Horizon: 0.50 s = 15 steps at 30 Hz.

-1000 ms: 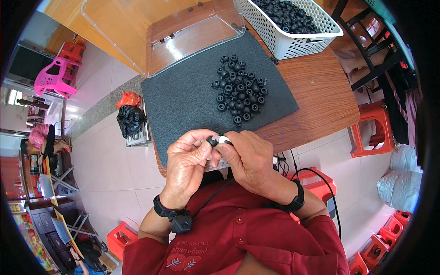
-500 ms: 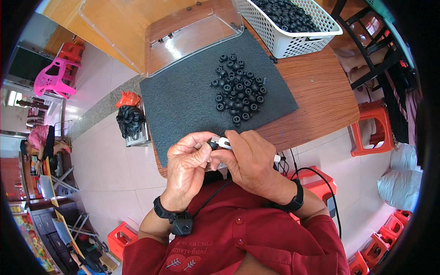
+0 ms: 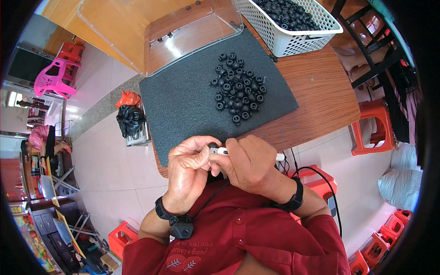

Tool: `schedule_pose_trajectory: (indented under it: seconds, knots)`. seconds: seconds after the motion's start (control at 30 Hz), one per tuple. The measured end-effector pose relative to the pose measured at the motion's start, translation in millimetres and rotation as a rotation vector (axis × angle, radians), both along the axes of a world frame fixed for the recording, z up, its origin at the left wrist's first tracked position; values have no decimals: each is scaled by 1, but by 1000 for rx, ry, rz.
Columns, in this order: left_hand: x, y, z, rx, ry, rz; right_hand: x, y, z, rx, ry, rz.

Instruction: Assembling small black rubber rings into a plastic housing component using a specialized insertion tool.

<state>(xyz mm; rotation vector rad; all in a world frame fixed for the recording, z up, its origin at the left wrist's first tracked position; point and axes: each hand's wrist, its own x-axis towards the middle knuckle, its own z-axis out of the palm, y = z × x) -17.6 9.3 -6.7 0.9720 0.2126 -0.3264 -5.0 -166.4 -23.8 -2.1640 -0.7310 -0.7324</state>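
My left hand (image 3: 187,169) is closed, pinching a small round black part (image 3: 212,145) between thumb and fingers. My right hand (image 3: 251,162) wraps round a slim white-handled tool (image 3: 280,156). The tool's front end reaches the black part between both hands; the contact point is mostly covered by fingers. Both hands are just above the near edge of a dark grey mat (image 3: 178,103). Beyond them, a loose pile of similar black parts (image 3: 238,89), rounded with hollow centres, lies on the mat's right half.
A white perforated basket (image 3: 298,43) full of black parts stands at the back right of the wooden table (image 3: 321,91). A clear plastic bin (image 3: 192,52) sits at the far left. Bagged items (image 3: 130,119) are beside the table; red stools (image 3: 373,126) stand around.
Both hands have shifted slightly toward me. The black part has turned in my left fingers, and the white tool has tilted a little, showing more of its front end.
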Motion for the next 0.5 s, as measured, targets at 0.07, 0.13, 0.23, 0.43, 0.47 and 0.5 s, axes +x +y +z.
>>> schedule_pose_trajectory:
  seconds: [0.07, 0.13, 0.23, 0.43, 0.47, 0.5]
  knots:
    - [0, -3, 0, 5, 27, 18, 2, 3, -1, 41, -17, -20]
    - [0, -5, 1, -60, 22, 0, 2, 4, -6, 114, 35, -5]
    - [0, -11, 1, -106, -15, 7, 1, 2, -12, 286, 207, 58]
    - [3, -8, -2, -63, -78, 5, 2, -3, -6, 369, 255, 27]
    - [2, -8, -2, -58, -78, 1, 2, -3, -6, 351, 237, 26]
    - [2, -8, -2, -56, -77, 1, 2, -3, -6, 332, 220, 26]
